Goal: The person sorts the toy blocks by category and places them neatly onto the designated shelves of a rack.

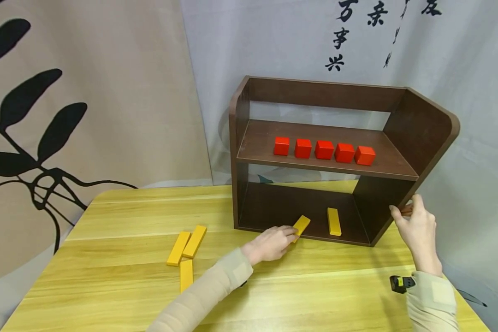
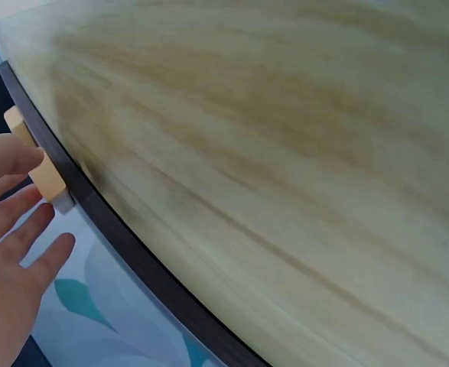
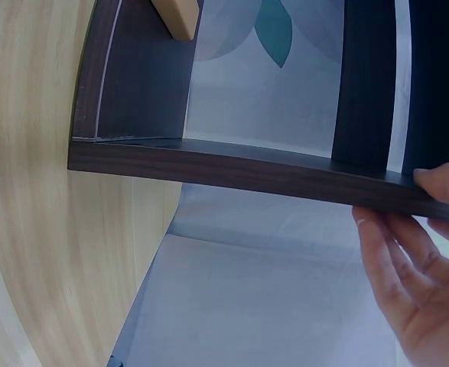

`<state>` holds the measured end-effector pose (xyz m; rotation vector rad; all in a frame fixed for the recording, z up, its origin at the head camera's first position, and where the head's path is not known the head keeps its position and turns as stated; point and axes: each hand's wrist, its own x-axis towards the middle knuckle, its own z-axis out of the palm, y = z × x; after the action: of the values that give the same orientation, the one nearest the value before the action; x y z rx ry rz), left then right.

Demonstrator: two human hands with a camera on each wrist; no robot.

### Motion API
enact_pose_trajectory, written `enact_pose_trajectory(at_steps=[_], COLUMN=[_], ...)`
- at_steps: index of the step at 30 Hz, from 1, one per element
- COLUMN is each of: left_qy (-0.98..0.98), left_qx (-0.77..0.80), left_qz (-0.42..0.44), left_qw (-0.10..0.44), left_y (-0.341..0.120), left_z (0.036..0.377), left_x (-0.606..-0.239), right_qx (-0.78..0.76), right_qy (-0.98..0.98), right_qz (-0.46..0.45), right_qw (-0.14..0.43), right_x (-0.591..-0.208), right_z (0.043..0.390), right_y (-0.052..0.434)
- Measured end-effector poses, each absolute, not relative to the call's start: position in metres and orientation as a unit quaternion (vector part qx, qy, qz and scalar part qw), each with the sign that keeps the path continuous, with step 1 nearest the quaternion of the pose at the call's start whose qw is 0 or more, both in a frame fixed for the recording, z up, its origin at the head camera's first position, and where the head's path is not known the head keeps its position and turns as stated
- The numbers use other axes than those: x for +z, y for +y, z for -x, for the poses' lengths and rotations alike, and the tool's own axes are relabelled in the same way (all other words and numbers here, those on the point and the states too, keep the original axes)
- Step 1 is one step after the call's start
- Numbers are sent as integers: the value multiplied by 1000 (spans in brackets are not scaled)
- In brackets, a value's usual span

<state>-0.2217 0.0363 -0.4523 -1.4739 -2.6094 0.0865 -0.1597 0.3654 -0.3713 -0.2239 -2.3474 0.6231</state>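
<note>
A dark brown shelf unit (image 1: 419, 129) stands on the wooden table (image 1: 315, 295). My left hand (image 1: 288, 234) pinches the near end of a yellow block (image 1: 302, 224) that lies slanted at the front lip of the bottom shelf. In the left wrist view the thumb of the left hand (image 2: 14, 222) lies on that block (image 2: 47, 177). A second yellow block (image 1: 334, 221) lies just to its right. My right hand (image 1: 403, 211) grips the front edge of the shelf's right side panel (image 3: 247, 172), and in the right wrist view the right hand's fingers (image 3: 408, 245) curl round that edge.
Several red cubes (image 1: 324, 150) sit in a row on the upper shelf. Three more yellow blocks (image 1: 186, 249) lie on the table to the left of the shelf. Printed cloth hangs behind the table. A small black device (image 1: 398, 283) is strapped at my right wrist.
</note>
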Motion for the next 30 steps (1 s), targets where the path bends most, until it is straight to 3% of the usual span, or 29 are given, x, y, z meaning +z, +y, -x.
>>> enact_pose_trajectory(at_steps=[7,20,30], left_qy=[-878,-875,-889], left_qx=[43,58,78], left_qz=[476,474,451], left_qw=[45,78,20], left_y=[42,65,86], left_z=[215,215,216], left_x=[-454,-453,-453], right_qx=[242,241,242], right_qy=[-903,-904,-907], right_qz=[85,93,92], right_qw=[343,340,332], right_x=[-372,-371,-371], right_z=[160,160,159], right_y=[365,365,365])
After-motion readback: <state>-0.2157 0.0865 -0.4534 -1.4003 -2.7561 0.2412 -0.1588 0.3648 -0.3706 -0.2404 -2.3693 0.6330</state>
